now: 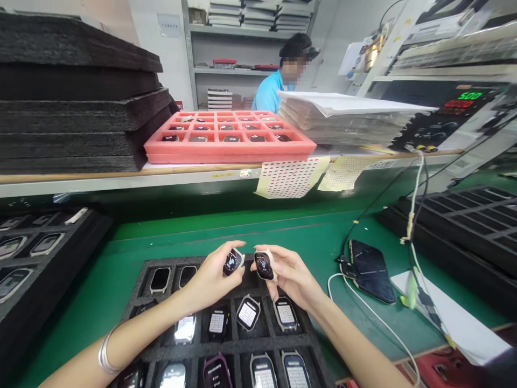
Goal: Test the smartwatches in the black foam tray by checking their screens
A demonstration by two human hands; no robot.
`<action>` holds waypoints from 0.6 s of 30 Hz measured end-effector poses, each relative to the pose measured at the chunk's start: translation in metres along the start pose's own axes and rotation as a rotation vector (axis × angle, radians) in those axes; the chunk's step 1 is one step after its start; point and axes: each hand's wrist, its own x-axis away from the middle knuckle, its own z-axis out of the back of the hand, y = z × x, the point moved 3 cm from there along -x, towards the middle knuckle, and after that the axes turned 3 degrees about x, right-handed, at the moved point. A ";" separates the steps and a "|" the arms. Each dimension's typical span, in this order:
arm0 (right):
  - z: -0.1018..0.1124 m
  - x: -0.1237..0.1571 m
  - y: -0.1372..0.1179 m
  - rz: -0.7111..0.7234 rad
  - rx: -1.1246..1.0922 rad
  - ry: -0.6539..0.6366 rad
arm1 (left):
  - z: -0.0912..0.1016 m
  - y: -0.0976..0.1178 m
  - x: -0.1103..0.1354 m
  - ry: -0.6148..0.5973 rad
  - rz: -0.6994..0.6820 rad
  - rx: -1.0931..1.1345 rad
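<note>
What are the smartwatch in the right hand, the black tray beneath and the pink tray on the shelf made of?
Smartwatch: dark, shiny front, probably glass over the lit display; pale case, metal or plastic, I can't tell.
Black tray: matte, probably foam, given its grainy, thick dividers.
Pink tray: likely foam too, dull, with thick, blocky walls.

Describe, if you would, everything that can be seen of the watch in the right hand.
The watch has a dark, rounded-rectangular face in a pale case; whether that is metal or plastic I cannot tell. No strap shows on it. The screen is lit, with a small whitish-blue design too blurred to read. It is held tilted, screen toward the camera, above the far part of the black tray. The right hand grips it, with the thumb over its right edge.
</note>
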 end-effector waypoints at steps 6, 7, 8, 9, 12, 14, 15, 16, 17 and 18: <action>0.002 0.000 0.002 -0.020 0.024 0.020 | 0.001 0.004 0.001 -0.033 -0.027 -0.029; 0.002 0.000 0.003 -0.023 0.027 0.017 | 0.001 0.005 0.001 -0.027 -0.025 -0.037; 0.003 0.000 0.003 -0.028 0.028 0.013 | 0.002 0.005 0.001 -0.018 -0.020 -0.043; 0.003 0.000 0.003 -0.032 0.028 0.008 | 0.002 0.006 0.001 -0.011 -0.014 -0.044; 0.002 0.000 0.004 -0.035 0.024 -0.007 | 0.002 0.006 0.001 -0.018 -0.014 -0.039; 0.001 0.000 0.003 -0.030 0.030 -0.012 | 0.002 0.005 0.000 -0.028 -0.019 -0.034; 0.001 0.000 0.003 -0.027 0.035 -0.012 | 0.002 0.004 0.000 -0.025 -0.019 -0.031; 0.001 0.000 0.003 -0.024 0.039 -0.012 | 0.002 0.004 0.000 -0.015 -0.016 -0.025; 0.000 0.000 0.003 -0.020 0.040 -0.010 | 0.003 0.003 0.000 -0.001 -0.013 -0.015; 0.000 0.000 0.002 -0.017 0.040 -0.006 | 0.004 0.003 0.000 0.014 -0.013 -0.006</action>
